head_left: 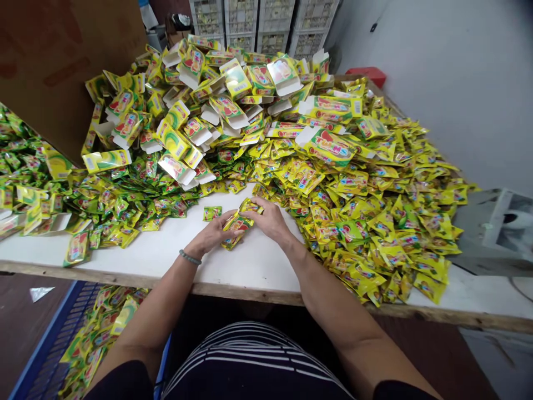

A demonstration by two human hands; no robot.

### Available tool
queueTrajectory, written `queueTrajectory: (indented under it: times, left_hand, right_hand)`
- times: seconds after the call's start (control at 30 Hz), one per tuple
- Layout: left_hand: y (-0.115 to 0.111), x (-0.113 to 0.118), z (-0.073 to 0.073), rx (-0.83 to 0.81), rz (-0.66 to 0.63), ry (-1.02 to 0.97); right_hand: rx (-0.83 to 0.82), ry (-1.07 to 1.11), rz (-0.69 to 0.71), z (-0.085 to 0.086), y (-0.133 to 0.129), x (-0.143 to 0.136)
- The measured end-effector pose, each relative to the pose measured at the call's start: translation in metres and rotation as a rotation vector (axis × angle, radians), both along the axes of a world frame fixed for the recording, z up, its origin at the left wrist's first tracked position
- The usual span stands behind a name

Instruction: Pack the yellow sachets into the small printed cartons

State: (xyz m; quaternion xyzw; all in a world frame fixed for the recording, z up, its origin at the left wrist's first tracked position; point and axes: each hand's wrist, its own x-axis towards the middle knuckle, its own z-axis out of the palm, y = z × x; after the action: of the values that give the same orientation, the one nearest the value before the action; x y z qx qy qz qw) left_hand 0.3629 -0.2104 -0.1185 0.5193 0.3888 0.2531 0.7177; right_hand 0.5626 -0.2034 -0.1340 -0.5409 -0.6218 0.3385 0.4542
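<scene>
My left hand (pixel 212 233), with a beaded bracelet at the wrist, is closed around a small yellow-and-green candy box (pixel 239 225) with a watermelon print. At the far end of the box, my right hand (pixel 270 218) pinches a yellow candy packet (pixel 250 206). Whether the packet is partly inside the box cannot be made out. Just left of the box, a green packet (pixel 212 213) lies flat on the white tabletop (pixel 258 266). A heap of yellow packets (pixel 362 222) lies close to my right forearm, and green packets (pixel 145 189) are spread to the left.
Many small cardboard boxes (pixel 233 83), several with flaps raised, are piled at the back. A large brown carton (pixel 62 66) leans at the left. Below the table edge, a blue basket (pixel 54 344) holds more packets. White crates (pixel 241 16) are stacked behind.
</scene>
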Motion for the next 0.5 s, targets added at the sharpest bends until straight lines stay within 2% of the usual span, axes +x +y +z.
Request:
queueTrajectory:
  times: [0.13,0.3,0.4,0.5]
  left_hand:
    - [-0.0010,0.0021,0.0029,-0.106,0.044,-0.015]
    - [-0.0014,0.0032,0.0026,-0.141,0.061,-0.028]
    - [-0.0001,0.0040,-0.0019,-0.111,0.104,-0.017]
    - [0.0015,0.0037,-0.0031,-0.071,0.126,-0.005]
  right_hand:
    - [0.040,-0.007,0.034,0.0001,-0.0003,-0.0005]
    - [0.117,-0.088,-0.051,-0.0001,-0.0034,-0.0072]
    - [0.055,-0.054,-0.079,-0.0010,-0.0060,-0.0080]
    - [-0.059,0.018,-0.018,-0.0018,-0.0063,-0.0018]
